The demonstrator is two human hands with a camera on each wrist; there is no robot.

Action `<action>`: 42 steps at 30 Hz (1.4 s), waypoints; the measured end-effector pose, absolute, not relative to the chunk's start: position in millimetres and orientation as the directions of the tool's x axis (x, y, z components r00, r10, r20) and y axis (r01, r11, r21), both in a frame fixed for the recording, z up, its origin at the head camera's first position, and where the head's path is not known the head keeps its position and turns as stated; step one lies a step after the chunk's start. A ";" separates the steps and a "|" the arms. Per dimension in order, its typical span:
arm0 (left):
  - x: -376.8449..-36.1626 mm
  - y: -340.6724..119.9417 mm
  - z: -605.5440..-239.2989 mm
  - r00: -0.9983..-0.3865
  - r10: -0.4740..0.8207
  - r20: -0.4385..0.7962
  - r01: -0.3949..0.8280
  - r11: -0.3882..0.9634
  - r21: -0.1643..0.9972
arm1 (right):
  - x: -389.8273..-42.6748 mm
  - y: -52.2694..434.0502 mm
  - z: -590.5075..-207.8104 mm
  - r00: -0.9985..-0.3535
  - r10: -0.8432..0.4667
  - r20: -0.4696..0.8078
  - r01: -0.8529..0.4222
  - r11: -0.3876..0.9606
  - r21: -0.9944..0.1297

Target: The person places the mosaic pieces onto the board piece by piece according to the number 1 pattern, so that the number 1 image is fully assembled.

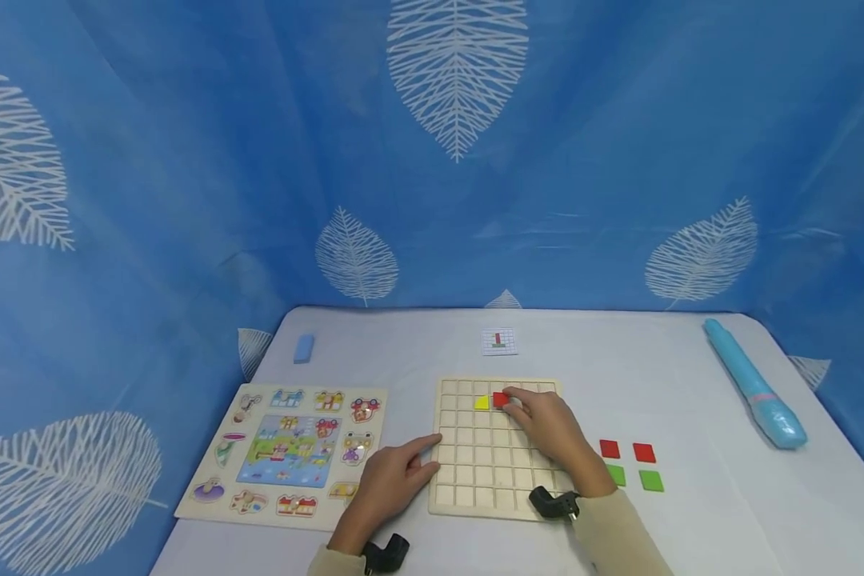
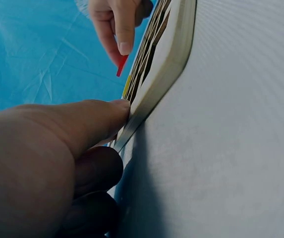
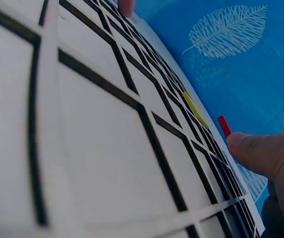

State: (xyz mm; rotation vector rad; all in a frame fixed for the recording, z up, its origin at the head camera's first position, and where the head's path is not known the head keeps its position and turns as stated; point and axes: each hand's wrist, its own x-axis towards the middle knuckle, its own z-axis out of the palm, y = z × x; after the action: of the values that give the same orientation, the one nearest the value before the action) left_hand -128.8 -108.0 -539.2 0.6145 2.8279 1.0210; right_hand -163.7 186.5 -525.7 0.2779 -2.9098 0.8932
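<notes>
We have the right hand [image 1: 547,428] over the far part of the wooden grid board [image 1: 497,448], fingers pinching a red square tile [image 1: 502,399] and holding it at a cell in the second row from the far edge, just right of a yellow tile [image 1: 482,402] already lying in its cell. In the left wrist view the red tile [image 2: 122,65] hangs tilted below the fingertips, one edge raised off the board; the right wrist view shows it [image 3: 224,126] standing above the grid lines just beyond the yellow tile [image 3: 195,109]. Our left hand [image 1: 392,480] lies flat on the table [image 1: 418,352], fingers relaxed, fingertips pressed to the board's left edge [image 2: 151,84], grasping nothing. To the right of the board lie two loose red tiles [image 1: 626,450] and two green tiles [image 1: 634,478], well apart from the held one. A small pattern card [image 1: 498,342] sits beyond the board. An animal peg puzzle [image 1: 288,452] lies left of the left hand, a small blue block [image 1: 303,349] beyond it, and a light-blue tube [image 1: 752,392] near the right table edge.
</notes>
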 end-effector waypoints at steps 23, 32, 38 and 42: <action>-126.0 -111.6 -542.9 -0.923 0.378 0.079 0.341 0.701 0.626 | -163.8 176.2 -528.4 -0.983 -0.144 0.113 -0.181 0.841 -0.510; -129.2 -106.8 -542.5 -0.914 0.398 0.075 0.354 0.694 0.628 | -164.8 183.8 -529.5 -0.983 -0.142 0.113 -0.180 0.848 -0.499; -131.8 -105.5 -543.2 -0.910 0.407 0.079 0.361 0.685 0.633 | -165.5 185.2 -528.9 -0.985 -0.143 0.093 -0.171 0.850 -0.499; -130.6 -106.5 -543.3 -0.912 0.404 0.069 0.351 0.683 0.640 | -166.8 183.6 -529.6 -0.986 -0.146 0.083 -0.167 0.851 -0.498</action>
State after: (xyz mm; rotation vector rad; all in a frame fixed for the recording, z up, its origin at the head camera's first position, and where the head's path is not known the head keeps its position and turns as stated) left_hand -130.6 -106.5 -543.3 0.6320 2.8102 1.0441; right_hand -166.8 183.6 -529.6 0.2521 -2.9818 0.8083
